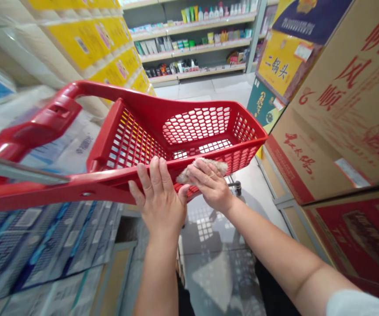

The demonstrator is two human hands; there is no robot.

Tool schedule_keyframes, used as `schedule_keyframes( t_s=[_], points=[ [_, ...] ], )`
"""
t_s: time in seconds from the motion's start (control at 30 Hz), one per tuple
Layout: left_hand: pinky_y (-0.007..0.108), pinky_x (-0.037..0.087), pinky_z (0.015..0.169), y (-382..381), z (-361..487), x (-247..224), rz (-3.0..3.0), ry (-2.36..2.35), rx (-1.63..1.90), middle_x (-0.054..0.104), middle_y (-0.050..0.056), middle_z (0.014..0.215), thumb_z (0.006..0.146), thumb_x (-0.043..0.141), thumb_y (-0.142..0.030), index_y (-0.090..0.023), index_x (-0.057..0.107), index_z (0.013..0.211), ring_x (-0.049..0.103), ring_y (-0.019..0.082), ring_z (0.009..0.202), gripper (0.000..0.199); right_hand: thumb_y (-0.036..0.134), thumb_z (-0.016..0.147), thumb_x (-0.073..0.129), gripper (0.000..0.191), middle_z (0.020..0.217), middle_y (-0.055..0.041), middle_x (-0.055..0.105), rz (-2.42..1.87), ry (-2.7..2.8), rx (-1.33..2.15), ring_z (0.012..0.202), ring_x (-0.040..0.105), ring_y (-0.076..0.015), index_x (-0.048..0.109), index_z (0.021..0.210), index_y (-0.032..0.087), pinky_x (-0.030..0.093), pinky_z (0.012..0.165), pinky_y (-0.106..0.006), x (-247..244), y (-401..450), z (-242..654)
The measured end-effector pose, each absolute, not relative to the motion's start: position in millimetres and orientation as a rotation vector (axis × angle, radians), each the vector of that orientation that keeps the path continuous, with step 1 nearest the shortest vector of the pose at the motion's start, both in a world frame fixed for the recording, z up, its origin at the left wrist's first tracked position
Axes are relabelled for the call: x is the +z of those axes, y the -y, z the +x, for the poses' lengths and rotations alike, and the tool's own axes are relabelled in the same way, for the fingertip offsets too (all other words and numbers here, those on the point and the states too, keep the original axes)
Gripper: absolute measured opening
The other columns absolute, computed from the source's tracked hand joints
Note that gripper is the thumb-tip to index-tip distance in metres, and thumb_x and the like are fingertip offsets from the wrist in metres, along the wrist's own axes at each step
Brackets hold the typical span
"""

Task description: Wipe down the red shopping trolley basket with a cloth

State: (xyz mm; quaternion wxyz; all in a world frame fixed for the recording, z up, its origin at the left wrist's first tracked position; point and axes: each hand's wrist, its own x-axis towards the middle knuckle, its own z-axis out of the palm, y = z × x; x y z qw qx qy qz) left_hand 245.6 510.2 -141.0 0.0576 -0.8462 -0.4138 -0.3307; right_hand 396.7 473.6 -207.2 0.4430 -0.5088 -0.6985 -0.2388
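Observation:
A red plastic shopping cart (136,94) stands across the aisle in front of me, its latticed basket bare inside and its handle to the left. My left hand (159,193) lies against the near upper rim, fingers stretched out and holding nothing. Just to its right, my right hand (211,184) presses a beige, fuzzy cloth (220,167) onto the outer side of the basket, right below the rim. The fingers curl over the cloth and hide part of it.
Cardboard cartons (337,149) are stacked along the right. Yellow packs (87,39) and blue-grey packs (54,241) fill the left side. Shelves (196,33) with bottles and tubes stand at the back. A cart wheel (237,188) shows below the basket.

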Motion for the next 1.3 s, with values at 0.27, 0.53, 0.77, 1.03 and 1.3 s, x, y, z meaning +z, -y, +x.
schedule_keyframes(
  t_s=[0.27, 0.53, 0.77, 1.03, 1.3],
  points=[
    [0.053, -0.002, 0.119, -512.3, 243.6, -139.5, -2.564, 1.228, -1.020, 0.030, 0.017, 0.155, 0.092, 0.028, -0.064, -0.013, 0.025, 0.151, 0.007, 0.031, 0.149, 0.078, 0.010, 0.096, 0.049, 0.026, 0.130, -0.0063, 0.061, -1.242, 1.805, -0.552, 0.137, 0.039, -0.0171, 0.067, 0.113, 0.015, 0.036, 0.115, -0.036, -215.5, -472.1, 394.8],
    [0.054, 0.001, 0.119, -510.0, 244.6, -136.2, -2.553, 1.229, -1.026, 0.034, 0.019, 0.152, 0.094, 0.030, -0.060, -0.011, 0.028, 0.149, 0.007, 0.032, 0.149, 0.075, 0.010, 0.096, 0.049, 0.024, 0.127, -0.0069, 0.063, -1.193, 1.780, -0.561, 0.136, 0.042, -0.0183, 0.067, 0.112, 0.014, 0.044, 0.111, -0.036, -213.1, -470.0, 395.4],
    [0.053, 0.000, 0.119, -510.1, 243.7, -137.0, -2.555, 1.236, -1.030, 0.035, 0.018, 0.152, 0.093, 0.030, -0.061, -0.013, 0.027, 0.150, 0.008, 0.032, 0.149, 0.074, 0.010, 0.096, 0.048, 0.024, 0.129, -0.0066, 0.062, -1.198, 1.796, -0.499, 0.137, 0.040, -0.0181, 0.067, 0.111, 0.014, 0.042, 0.113, -0.036, -216.2, -471.0, 394.3],
    [0.052, 0.001, 0.119, -509.7, 244.4, -135.4, -2.527, 1.232, -1.005, 0.036, 0.019, 0.151, 0.095, 0.029, -0.059, -0.010, 0.028, 0.149, 0.008, 0.031, 0.149, 0.073, 0.010, 0.096, 0.049, 0.025, 0.129, -0.0070, 0.062, -1.192, 1.789, -0.469, 0.136, 0.042, -0.0191, 0.065, 0.116, 0.011, 0.042, 0.114, -0.037, -210.7, -468.2, 393.9],
    [0.055, 0.001, 0.119, -507.8, 245.8, -134.5, -2.539, 1.239, -1.009, 0.035, 0.015, 0.152, 0.095, 0.030, -0.057, -0.019, 0.036, 0.147, 0.010, 0.032, 0.148, 0.065, 0.009, 0.095, 0.048, 0.029, 0.131, -0.0069, 0.060, -1.199, 1.741, -0.514, 0.138, 0.038, -0.0197, 0.063, 0.120, 0.013, 0.041, 0.115, -0.037, -199.9, -465.0, 392.8]
  ],
)
